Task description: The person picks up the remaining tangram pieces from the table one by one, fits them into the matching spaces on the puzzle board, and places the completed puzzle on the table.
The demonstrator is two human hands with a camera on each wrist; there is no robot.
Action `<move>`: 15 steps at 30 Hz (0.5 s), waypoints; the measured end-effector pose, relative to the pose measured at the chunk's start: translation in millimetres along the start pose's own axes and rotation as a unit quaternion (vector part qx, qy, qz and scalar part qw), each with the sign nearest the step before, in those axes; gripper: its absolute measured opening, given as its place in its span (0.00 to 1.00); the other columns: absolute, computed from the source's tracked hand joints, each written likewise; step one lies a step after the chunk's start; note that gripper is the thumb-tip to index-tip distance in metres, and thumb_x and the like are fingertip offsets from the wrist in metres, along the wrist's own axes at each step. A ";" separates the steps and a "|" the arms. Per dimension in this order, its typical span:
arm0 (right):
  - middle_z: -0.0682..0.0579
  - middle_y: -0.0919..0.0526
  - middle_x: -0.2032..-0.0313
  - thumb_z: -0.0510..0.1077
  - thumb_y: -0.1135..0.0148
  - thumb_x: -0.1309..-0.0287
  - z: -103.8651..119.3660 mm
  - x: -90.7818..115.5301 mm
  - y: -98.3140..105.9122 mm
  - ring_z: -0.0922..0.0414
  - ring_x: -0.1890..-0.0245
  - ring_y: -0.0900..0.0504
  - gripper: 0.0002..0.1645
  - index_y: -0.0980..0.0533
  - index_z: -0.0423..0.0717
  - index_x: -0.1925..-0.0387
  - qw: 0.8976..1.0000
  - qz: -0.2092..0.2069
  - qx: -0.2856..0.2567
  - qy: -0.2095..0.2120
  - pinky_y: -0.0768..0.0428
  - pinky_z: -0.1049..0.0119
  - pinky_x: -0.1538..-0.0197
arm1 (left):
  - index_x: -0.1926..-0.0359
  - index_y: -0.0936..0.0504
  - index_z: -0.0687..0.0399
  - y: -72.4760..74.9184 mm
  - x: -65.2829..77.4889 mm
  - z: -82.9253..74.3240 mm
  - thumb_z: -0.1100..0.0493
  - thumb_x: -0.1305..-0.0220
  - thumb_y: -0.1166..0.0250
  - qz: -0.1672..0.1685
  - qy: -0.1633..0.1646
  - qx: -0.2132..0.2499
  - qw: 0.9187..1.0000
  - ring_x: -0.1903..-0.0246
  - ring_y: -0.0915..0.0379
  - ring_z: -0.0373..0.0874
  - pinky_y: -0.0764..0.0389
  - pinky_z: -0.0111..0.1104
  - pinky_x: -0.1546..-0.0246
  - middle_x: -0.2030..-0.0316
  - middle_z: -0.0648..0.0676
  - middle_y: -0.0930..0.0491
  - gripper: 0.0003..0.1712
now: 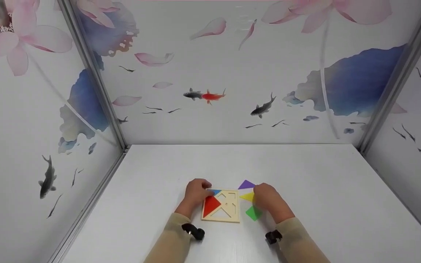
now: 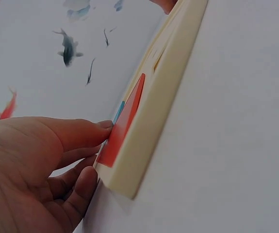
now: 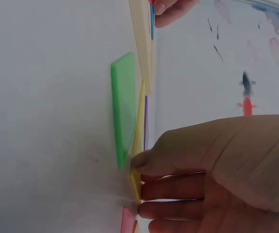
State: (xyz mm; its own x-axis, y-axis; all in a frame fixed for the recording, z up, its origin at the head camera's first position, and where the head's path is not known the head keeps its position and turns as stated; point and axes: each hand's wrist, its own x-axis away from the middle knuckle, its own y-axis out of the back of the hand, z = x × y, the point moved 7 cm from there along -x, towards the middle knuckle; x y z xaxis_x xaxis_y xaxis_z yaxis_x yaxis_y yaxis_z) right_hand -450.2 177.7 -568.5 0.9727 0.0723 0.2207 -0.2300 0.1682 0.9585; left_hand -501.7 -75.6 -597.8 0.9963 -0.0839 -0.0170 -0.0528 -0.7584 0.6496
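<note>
While my left hand rests its fingertips on the red triangle in the wooden tray, my right hand pinches the yellow piece, green piece just below, purple one just above.

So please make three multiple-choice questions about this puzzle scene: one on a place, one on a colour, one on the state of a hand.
1. Where does the green piece lie?
A. on the table, right of the wooden tray
B. inside the tray
C. left of the tray

2. What colour is the big triangle in the tray?
A. purple
B. red
C. green

3. What does the right hand do?
A. hangs in the air
B. its fingers touch the yellow piece
C. lifts the tray

Answers:
1 A: the head view shows it beside the tray's right edge.
2 B: both the head and left wrist views show red.
3 B: the right wrist view shows the contact.
</note>
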 end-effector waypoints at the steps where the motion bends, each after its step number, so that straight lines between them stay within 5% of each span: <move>1: 0.43 0.18 0.60 0.37 0.32 0.33 1.4 -0.1 -0.1 0.48 0.60 0.24 0.14 0.18 0.35 0.48 1.000 0.000 0.008 0.002 0.18 0.45 0.35 | 0.52 0.11 0.52 -0.1 -0.5 0.5 0.57 0.36 0.24 0.001 -0.001 0.000 1.000 0.54 0.22 0.47 0.17 0.46 0.43 0.55 0.52 0.14 0.13; 8: 0.44 0.19 0.65 0.37 0.33 0.32 9.5 0.8 0.1 0.50 0.64 0.25 0.11 0.18 0.33 0.53 0.998 -0.004 0.048 0.027 0.16 0.48 0.41 | 0.53 0.10 0.50 1.0 -2.4 4.5 0.56 0.37 0.23 -0.006 -0.007 -0.002 1.000 0.55 0.22 0.46 0.17 0.45 0.44 0.56 0.51 0.14 0.11; 15: 0.44 0.17 0.63 0.35 0.29 0.37 5.1 2.2 4.7 0.51 0.64 0.25 0.12 0.17 0.33 0.53 0.998 -0.043 0.018 0.034 0.15 0.48 0.41 | 0.54 0.10 0.51 1.8 -1.4 2.7 0.57 0.38 0.23 -0.013 -0.018 0.001 1.000 0.57 0.22 0.46 0.18 0.45 0.45 0.58 0.52 0.14 0.12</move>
State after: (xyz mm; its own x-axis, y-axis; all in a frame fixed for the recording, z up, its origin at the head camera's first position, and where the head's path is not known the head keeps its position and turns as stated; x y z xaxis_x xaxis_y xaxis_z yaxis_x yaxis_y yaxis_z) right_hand -449.0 173.6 -562.6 0.9840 0.1263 0.1258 -0.1435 0.1421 0.9794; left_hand -503.4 -78.6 -598.6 0.9944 -0.0869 -0.0605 -0.0271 -0.7617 0.6474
